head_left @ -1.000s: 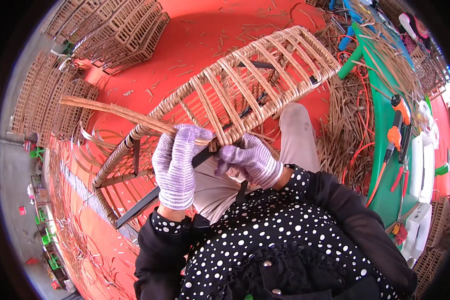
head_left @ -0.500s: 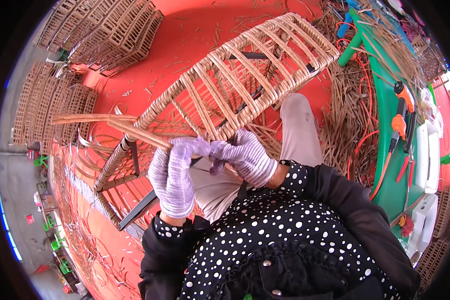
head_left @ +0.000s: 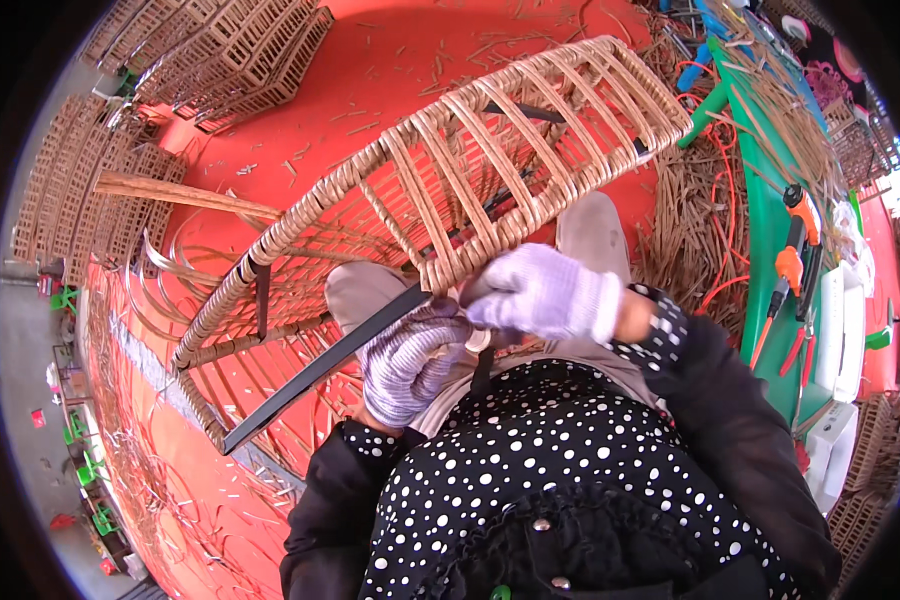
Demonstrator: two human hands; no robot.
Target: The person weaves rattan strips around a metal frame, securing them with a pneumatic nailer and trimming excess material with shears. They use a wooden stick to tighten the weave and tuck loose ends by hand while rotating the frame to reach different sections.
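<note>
Student: Where does the woven frame lie?

Tutor: Taking the gloved hands as the dial's centre, its slatted face extends toward one o'clock; its bare dark bar points to eight. A loose strip lies at ten.

Student: And the fingers?

Tutor: The left hand is curled beside the bar; the right hand, blurred, has bent fingers meeting the left's fingertips, just below the frame's corner. Whether either grips anything cannot be told.

Student: What makes for good handling here?

Tutor: In my judgement, bracing the frame against the knees, working close to the corner, and pulling evenly.
</note>
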